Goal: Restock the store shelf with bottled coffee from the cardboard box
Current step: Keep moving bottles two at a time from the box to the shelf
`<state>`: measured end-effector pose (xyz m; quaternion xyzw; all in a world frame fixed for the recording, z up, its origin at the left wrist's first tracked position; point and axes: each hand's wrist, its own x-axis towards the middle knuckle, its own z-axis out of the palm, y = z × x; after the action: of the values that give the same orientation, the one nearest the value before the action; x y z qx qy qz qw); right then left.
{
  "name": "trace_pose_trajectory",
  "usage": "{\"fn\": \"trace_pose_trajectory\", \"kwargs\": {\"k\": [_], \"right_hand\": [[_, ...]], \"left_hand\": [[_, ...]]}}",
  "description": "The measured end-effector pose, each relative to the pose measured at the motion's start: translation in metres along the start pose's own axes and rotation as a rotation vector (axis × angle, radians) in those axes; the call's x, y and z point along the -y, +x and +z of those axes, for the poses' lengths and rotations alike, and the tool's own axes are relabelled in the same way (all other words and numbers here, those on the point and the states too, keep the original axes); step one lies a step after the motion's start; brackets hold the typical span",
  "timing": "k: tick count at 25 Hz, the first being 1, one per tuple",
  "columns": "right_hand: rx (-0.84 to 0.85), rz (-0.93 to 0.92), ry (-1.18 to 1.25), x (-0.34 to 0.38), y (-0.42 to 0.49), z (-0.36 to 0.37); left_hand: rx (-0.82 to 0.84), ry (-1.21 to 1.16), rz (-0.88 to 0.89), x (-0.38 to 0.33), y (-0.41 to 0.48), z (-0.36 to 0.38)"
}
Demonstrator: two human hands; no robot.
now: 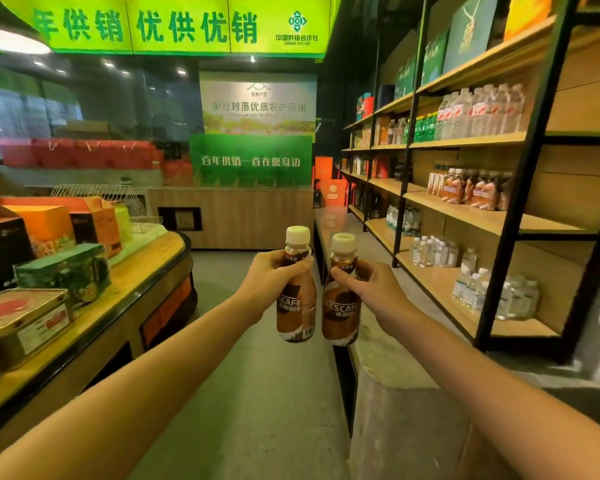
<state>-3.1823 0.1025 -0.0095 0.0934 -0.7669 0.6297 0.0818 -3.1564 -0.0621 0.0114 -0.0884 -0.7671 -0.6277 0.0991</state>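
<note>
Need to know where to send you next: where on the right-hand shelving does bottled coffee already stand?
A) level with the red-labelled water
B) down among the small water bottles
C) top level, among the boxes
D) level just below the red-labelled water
D: the shelved coffee bottles stand directly under the red-labelled water bottles; they match the left bottle in the left hand and the right bottle in the right hand.
</note>
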Motion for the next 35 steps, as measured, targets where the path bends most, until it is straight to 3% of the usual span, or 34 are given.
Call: {"fn": "trace_pose_trajectory", "kwargs": {"k": [9,18,25,35], "right_hand": [[-0.083,0.012,-0.061,-0.067,0.254,-0.01],[-0.392,0.039,-0.081,-0.115,0.457,-0.031],[-0.636,0.136,-0.165,-0.156,0.553,-0.111],[-0.921,0.152,-0.226,-0.212,0.673,-0.282]], "left_hand": [[0.101,-0.06,-0.004,0.078,0.266,0.027],[0.387,-0.066,0.107,0.134,0.53,0.065],[0.577,-0.118,0.075,0.157,0.671,0.175],[0.85,-0.19,0.189,0.151,0.833,0.377]]}}
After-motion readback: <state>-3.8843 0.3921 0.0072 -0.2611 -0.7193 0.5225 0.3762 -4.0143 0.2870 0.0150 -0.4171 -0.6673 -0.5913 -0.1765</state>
